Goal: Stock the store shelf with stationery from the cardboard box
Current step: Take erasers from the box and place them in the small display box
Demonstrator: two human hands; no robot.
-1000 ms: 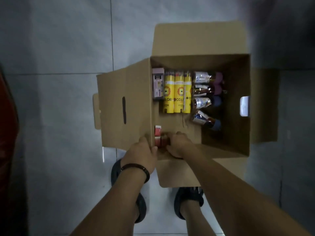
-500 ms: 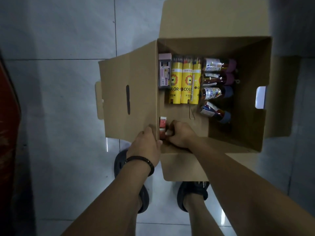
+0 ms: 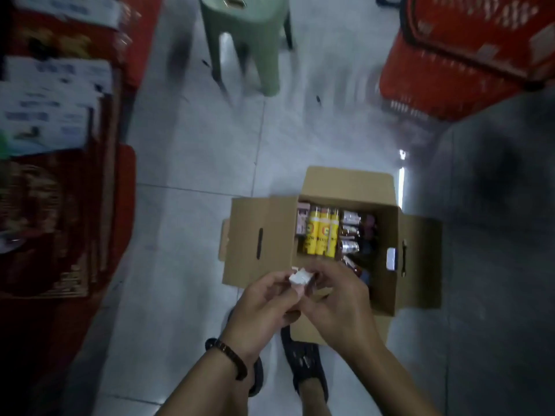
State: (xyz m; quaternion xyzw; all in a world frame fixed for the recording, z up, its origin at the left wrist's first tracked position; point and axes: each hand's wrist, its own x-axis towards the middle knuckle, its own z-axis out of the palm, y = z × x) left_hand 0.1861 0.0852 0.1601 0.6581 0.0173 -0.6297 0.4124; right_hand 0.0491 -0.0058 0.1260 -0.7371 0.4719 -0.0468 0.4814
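While both hands meet above the near edge of the box, we see the left hand [image 3: 264, 301] and the right hand [image 3: 339, 304] with fingers curled, pinching a small white item [image 3: 301, 277] between them. It is held in the air over the near left corner of the cardboard box [image 3: 249, 232]. Its longer side seems to run left to right, though blur keeps us from telling one end from the other.

The box stands open on the floor [image 3: 195, 151] with its four flaps spread outward: one left, one far, one right, and one near, under our wrists. Inside, three yellow tubes [image 3: 322, 234] lie side by side toward the far left, their long axes running near to far. Bottles [image 3: 350, 232] lie crosswise just right of them. A sandal [image 3: 307, 366] sits just beside the near flap.

Bare tile lies open left of the box as far as the shelf [image 3: 60, 139], and beyond the box up to a green stool [image 3: 246, 43]. A red basket [image 3: 468, 61] stands far right, well apart from the box.
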